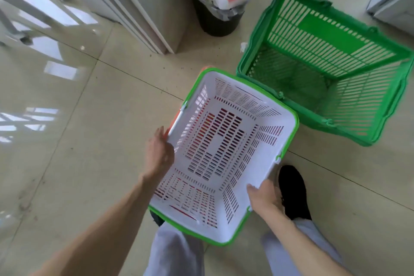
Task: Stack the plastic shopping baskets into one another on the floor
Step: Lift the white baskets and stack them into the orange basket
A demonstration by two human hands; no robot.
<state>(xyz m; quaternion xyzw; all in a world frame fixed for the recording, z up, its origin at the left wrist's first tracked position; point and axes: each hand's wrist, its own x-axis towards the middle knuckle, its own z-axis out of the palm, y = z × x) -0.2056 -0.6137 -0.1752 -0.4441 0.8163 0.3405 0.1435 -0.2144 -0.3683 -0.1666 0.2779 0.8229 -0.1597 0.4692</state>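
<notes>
The white basket (pixel 224 152) sits low in front of the person, nested inside a green basket whose rim (pixel 293 116) shows as a thin band all around it; a sliver of orange (pixel 177 116) at the left edge and red glimpsed through the slots suggest another basket underneath, though how many lie below cannot be told. The left hand (pixel 159 152) is laid against the white basket's long left rim with fingers spread rather than closed, and the right hand (pixel 264 197) curls over the near right rim, its grip closed on the white basket's edge. Holding opposite sides like this likely keeps the basket level so it seats squarely instead of jamming on a corner. A second green basket (pixel 324 63) stands alone and tilted just beyond, its corner close to the stack, probably the next to go in.

The floor (pixel 78 163) is pale glossy tile with dark grout lines, some specks of dirt, and window glare on the left. A black bin (pixel 217 20) lined with a bag and full of rubbish stands near a white door frame (pixel 139 6). One black shoe (pixel 293 192) shows beside the stack.
</notes>
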